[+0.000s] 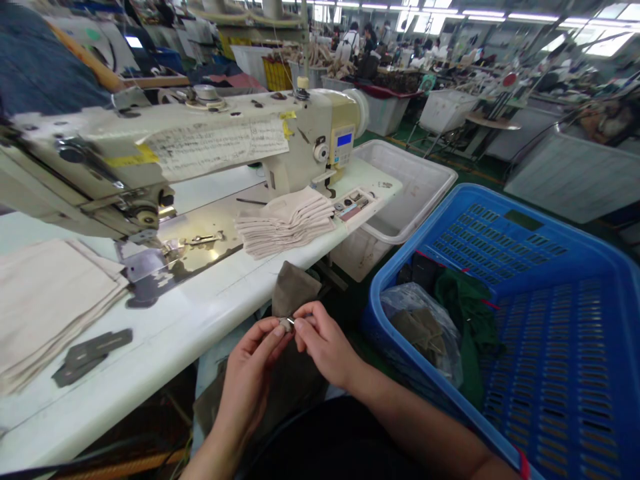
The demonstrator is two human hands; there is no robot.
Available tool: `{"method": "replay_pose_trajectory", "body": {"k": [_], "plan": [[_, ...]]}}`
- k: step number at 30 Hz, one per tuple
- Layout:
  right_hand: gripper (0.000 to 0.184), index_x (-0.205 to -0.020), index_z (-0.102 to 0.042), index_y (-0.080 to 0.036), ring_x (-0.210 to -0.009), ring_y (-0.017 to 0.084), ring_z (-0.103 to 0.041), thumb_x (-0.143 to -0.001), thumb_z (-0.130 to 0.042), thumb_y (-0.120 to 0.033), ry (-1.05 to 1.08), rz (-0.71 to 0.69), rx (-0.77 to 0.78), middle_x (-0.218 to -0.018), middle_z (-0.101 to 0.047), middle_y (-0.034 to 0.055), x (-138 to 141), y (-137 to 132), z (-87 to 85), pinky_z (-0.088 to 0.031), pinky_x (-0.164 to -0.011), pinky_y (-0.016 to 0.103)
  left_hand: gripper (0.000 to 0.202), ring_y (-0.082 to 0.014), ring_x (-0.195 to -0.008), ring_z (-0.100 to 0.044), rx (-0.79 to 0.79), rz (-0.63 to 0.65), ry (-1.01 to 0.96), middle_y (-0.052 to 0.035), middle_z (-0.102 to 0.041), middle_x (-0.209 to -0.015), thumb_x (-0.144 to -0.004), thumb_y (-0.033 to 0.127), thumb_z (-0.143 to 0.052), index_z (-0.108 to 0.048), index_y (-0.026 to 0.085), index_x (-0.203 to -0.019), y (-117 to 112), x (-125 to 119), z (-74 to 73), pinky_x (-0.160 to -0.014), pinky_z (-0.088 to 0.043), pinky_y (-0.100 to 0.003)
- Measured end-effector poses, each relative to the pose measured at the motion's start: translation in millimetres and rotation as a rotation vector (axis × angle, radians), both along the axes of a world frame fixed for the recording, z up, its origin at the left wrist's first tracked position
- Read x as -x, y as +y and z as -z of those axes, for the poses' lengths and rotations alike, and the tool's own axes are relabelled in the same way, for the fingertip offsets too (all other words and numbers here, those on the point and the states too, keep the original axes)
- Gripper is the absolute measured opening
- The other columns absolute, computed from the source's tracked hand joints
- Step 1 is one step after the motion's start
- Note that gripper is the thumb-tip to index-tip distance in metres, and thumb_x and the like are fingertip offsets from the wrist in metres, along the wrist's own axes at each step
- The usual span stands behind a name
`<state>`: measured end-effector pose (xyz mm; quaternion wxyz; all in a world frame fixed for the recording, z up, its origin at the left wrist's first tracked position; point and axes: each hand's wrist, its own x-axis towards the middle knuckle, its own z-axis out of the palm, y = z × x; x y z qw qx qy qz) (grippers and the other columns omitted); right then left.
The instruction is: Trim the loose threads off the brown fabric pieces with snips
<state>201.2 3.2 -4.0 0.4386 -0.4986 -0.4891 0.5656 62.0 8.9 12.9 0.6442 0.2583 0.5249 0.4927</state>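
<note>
Above my lap, just off the table's front edge, my left hand (pixel 253 367) pinches a brownish-grey cloth piece (pixel 295 288). Part of that cloth stands up behind my fingers, and more dark fabric hangs below. My right hand (pixel 327 347) is closed, thumb against fingers, around a small shiny metal tool (pixel 291 321) whose tip meets the cloth at my left fingertips. Most of the tool is hidden, so its exact kind does not show. The sewing machine (pixel 310 120) stands beyond my hands, with its needle area to the left.
On the white table (pixel 200 333) lie a fanned stack of beige pieces (pixel 285 220), flat beige panels (pixel 45 293) and dark grey strips (pixel 93 353). To my right stands a blue basket (pixel 450 393) holding green cloth and a plastic bag. A white bin (pixel 420 173) stands behind.
</note>
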Motion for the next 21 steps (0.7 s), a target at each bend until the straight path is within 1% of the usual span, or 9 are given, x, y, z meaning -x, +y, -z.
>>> {"method": "replay_pose_trajectory", "body": {"k": [5, 8, 12, 17, 21], "plan": [[0.013, -0.101, -0.051, -0.022, -0.064, 0.015, -0.053, -0.099, -0.049, -0.034, -0.020, -0.025, 0.004, -0.066, -0.052, -0.0058, -2, 3, -2.3, -0.041, -0.067, 0.030, 0.038, -0.0153, -0.086, -0.068, -0.010, -0.003, 0.021, -0.0011, -0.074, -0.087, -0.056, 0.039, -0.095, -0.077, 0.018, -0.080, 0, 4, 5.7, -0.084, -0.057, -0.024], [0.013, -0.100, -0.051, -0.022, -0.063, 0.014, -0.052, -0.099, -0.049, -0.035, -0.012, -0.023, 0.011, -0.066, -0.052, -0.0059, -2, 3, -3.2, -0.039, -0.065, 0.029, 0.035, -0.0149, -0.086, -0.067, -0.071, 0.024, 0.094, -0.0007, -0.073, -0.088, -0.061, 0.040, -0.093, -0.076, 0.018, -0.083, 0, 7, 11.8, -0.083, -0.055, -0.023], [0.016, -0.097, -0.050, -0.023, -0.061, 0.014, -0.050, -0.098, -0.050, -0.038, 0.022, -0.024, 0.022, -0.064, -0.051, -0.0064, -2, 3, -2.7, -0.036, -0.061, 0.028, 0.032, -0.0170, -0.086, -0.066, -0.134, 0.033, 0.191, -0.0021, -0.072, -0.089, -0.065, 0.040, -0.090, -0.076, 0.018, -0.083, 0, 10, 15.6, -0.081, -0.055, -0.026], [0.016, -0.097, -0.051, -0.023, -0.061, 0.014, -0.050, -0.098, -0.050, -0.039, 0.027, -0.032, 0.032, -0.064, -0.051, -0.0063, -2, 2, -3.8, -0.035, -0.060, 0.028, 0.034, -0.0161, -0.085, -0.066, -0.058, 0.018, 0.089, -0.0015, -0.072, -0.087, -0.061, 0.041, -0.091, -0.076, 0.018, -0.080, -1, 6, 10.1, -0.082, -0.055, -0.025], [0.016, -0.096, -0.051, -0.023, -0.061, 0.014, -0.050, -0.097, -0.050, -0.038, 0.015, -0.033, 0.030, -0.064, -0.051, -0.0063, -3, 3, -4.5, -0.036, -0.061, 0.028, 0.032, -0.0171, -0.086, -0.066, -0.075, 0.025, 0.088, -0.0025, -0.072, -0.088, -0.063, 0.040, -0.091, -0.076, 0.017, -0.081, -2, 5, 10.7, -0.082, -0.056, -0.026]]}}
